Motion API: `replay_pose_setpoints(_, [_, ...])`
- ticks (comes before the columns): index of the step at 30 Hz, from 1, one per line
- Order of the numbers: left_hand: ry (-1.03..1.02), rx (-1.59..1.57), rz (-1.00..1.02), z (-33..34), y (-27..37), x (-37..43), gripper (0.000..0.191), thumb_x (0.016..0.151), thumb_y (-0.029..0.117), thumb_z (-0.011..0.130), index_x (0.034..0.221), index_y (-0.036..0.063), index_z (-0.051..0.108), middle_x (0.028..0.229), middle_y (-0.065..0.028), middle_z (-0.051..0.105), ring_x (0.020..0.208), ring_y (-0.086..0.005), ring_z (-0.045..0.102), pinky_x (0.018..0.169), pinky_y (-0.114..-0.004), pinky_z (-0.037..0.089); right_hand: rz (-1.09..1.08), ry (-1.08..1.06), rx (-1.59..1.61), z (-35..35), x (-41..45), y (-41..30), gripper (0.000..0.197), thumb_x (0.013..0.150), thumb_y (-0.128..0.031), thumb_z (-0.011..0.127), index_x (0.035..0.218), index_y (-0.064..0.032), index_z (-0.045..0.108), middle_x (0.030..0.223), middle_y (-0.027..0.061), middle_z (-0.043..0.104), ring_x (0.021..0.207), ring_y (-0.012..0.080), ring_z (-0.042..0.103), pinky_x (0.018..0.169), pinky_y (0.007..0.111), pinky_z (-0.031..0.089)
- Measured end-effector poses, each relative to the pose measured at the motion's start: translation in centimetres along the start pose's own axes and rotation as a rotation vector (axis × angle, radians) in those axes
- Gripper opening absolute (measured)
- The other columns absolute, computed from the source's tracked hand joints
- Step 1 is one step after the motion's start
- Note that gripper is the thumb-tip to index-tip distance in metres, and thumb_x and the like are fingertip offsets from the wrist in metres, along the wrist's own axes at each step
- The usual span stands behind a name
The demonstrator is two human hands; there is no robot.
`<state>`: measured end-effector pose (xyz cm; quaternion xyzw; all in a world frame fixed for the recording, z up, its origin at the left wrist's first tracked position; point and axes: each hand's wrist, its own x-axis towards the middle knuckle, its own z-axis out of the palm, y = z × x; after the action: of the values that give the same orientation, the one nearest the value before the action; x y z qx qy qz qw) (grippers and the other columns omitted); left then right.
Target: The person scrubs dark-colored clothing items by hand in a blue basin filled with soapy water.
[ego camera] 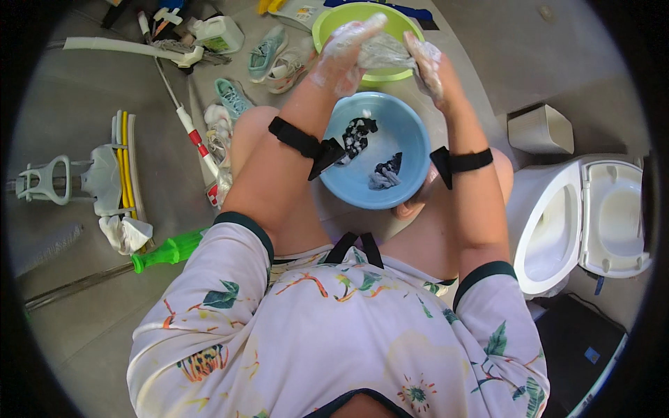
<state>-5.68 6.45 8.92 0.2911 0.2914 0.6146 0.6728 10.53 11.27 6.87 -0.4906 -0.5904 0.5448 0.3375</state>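
Note:
Both hands are coated in white suds and stretch a wet grey cloth (387,52) between them. It spans the front of a yellow-green basin (334,18). My left hand (345,52) grips the cloth's left end with the thumb pointing up and right. On its other end is my right hand (429,68), with a part of the cloth hanging below the palm. Nearer to my body, between my knees, stands a light blue basin (413,190). In it lie a black cloth piece with suds (357,137) and a dark and grey cloth piece (387,175).
Teal sneakers (266,55) and other shoes stand left of the basins, near a white jug (219,34). Further left are a mop (185,117), a sponge mop head (107,180) and a green plastic bottle (170,251). At right are a bin (541,129) and a toilet (549,224).

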Motion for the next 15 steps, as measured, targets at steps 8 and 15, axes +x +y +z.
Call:
replay_pose_setpoints(8, [0.324, 0.326, 0.147, -1.4, -2.7, 0.9, 0.023, 0.087, 0.025, 0.052, 0.095, 0.0037, 0.055, 0.079, -0.0046, 0.057, 0.068, -0.0144, 0.055, 0.058, -0.030, 0.045, -0.186, 0.008, 0.308, 0.3, -1.3, -0.1, 0.023, 0.083, -0.024, 0.059, 0.088, -0.0019, 0.060, 0.082, 0.0044, 0.062, 0.075, 0.0119, 0.057, 0.065, 0.026, 0.046])
replay_pose_setpoints(15, [0.141, 0.084, 0.150, -4.1, -7.8, 3.6, 0.025, 0.091, 0.030, 0.042, 0.094, 0.0090, 0.054, 0.077, -0.0013, 0.056, 0.071, -0.0149, 0.053, 0.062, -0.029, 0.043, -0.766, 0.240, -0.342, 6.4, -2.8, -0.1, 0.025, 0.079, -0.025, 0.059, 0.089, -0.0018, 0.060, 0.071, 0.0207, 0.060, 0.067, 0.0378, 0.058, 0.061, 0.040, 0.047])
